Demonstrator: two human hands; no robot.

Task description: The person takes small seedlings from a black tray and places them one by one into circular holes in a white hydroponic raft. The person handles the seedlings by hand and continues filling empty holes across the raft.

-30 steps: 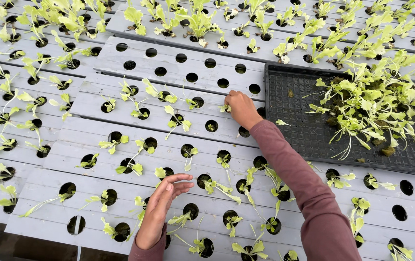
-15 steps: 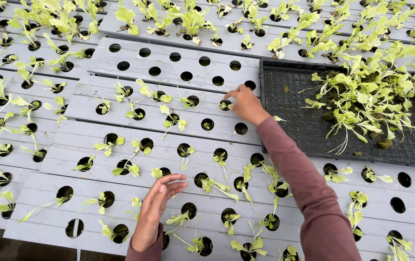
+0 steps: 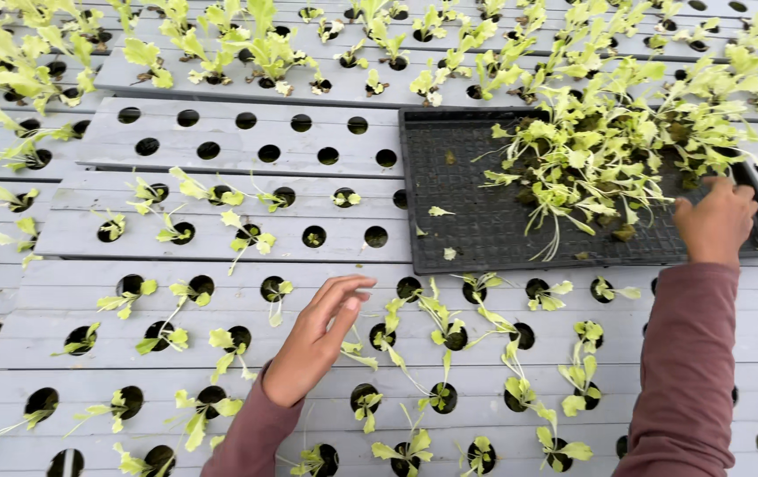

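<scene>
The right hand [image 3: 714,221] is out over the black seedling tray [image 3: 476,221], its curled fingers at the edge of the heap of loose pale-green seedlings [image 3: 599,150] piled in the tray's right half. Whether it has closed on a plant I cannot tell: the fingertips are buried among the leaves. The left hand [image 3: 317,336] hangs low over the grey perforated growing panels [image 3: 246,155], fingers loosely spread and slightly bent, holding nothing, poised just beside planted holes in the row nearest the person.

By the look of it, this is the pick-up stage of transplanting: one seedling to be drawn from the heap. The panels around the left hand are mostly filled, each hole with a small leafy start, while the row of empty holes [image 3: 260,152] farther back, left of the tray, stands bare (two open holes also sit in the row just in front of that).

What the next move calls for, in my judgement, is a gentle pinch low on a single stem, teasing it free of its tangled neighbours without tearing leaves, then carrying it roots-down to an open hole.
</scene>
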